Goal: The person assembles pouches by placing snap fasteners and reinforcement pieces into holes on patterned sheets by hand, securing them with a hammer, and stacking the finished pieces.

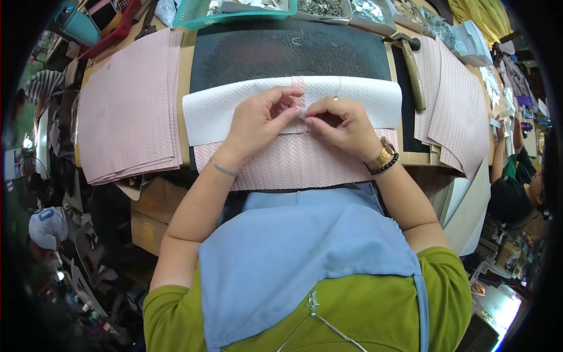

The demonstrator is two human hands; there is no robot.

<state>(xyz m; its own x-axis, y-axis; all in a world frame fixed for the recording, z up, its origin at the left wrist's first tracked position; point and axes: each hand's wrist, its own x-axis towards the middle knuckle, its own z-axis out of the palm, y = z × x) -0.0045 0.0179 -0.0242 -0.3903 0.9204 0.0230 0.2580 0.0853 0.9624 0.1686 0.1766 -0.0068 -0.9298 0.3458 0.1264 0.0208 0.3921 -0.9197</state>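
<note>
A pink herringbone-textured sheet (267, 164) lies in front of me, its far part folded over so that a white backing (220, 108) faces up. A pink seam strip (298, 87) runs down the middle of the white part. Over that seam my left hand (261, 117) and my right hand (346, 124) meet, thumbs and forefingers pinched together. Between their fingertips shows a small white strip (301, 113), partly hidden by the fingers. Both wrists rest close to the sheet.
Beneath the sheet is a black mat (252, 53) with a loose thread on it. Stacks of pink sheets lie left (129, 111) and right (451, 105). A hammer (415, 76) lies by the right stack. A teal basket (193, 20) and boxes of metal parts (369, 14) line the back. Another person (516, 188) sits at the right.
</note>
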